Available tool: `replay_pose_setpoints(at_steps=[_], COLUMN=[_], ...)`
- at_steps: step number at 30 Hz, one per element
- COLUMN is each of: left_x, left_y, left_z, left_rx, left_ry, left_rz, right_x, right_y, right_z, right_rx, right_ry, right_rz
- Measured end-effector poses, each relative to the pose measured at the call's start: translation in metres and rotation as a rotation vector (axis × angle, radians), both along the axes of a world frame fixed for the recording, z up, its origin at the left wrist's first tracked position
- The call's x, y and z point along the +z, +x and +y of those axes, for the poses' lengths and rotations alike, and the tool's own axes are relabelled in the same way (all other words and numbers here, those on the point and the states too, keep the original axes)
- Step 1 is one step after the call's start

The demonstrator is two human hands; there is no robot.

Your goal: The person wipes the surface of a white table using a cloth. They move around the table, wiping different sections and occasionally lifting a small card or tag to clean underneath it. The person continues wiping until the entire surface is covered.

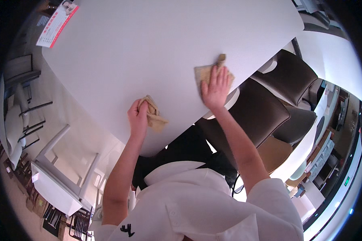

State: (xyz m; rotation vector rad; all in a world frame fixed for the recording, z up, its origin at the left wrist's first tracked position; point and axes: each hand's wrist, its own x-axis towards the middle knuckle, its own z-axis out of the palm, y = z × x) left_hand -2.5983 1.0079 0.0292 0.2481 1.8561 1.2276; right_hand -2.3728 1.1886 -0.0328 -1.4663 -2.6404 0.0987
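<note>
A white tabletop (157, 39) spreads out before me. My left hand (138, 116) grips a crumpled tan cloth (152, 113), whose loose end hangs down towards the right, above or on the table near its corner. Farther right, my right hand (216, 87) lies with spread fingers on a second tan cloth (202, 73), pressing it against the tabletop close to the right edge. A rolled or folded end of that cloth sticks out beyond the fingertips.
A printed card (57, 25) with a red border lies at the table's far left corner. Dark brown chairs (256, 111) stand along the right edge, with another white table (328, 54) beyond them. More chairs and a white table (54, 189) are at the left.
</note>
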Motion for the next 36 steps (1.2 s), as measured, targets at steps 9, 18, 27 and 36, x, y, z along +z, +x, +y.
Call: replay_pose_setpoints(at_steps=[9, 18, 27, 36], left_x=[-0.001, 0.006, -0.006, -0.028], left_y=[0.008, 0.007, 0.038, 0.068], left_z=[-0.109, -0.147, -0.109, -0.099], left_rx=[0.078, 0.002, -0.275, -0.966], left_ry=[-0.019, 0.079, 0.128, -0.047], left_rz=[0.025, 0.083, 0.455, 1.188], right_x=[0.016, 0.052, 0.083, 0.06], right_y=[-0.073, -0.089, -0.058, 0.007], right_z=[-0.166, -0.218, -0.238, -0.226], right_rx=[0.433, 0.481, -0.097, -0.295], right_ry=[-0.232, -0.294, -0.721, -0.659], right_rz=[0.163, 0.365, 0.55, 0.646])
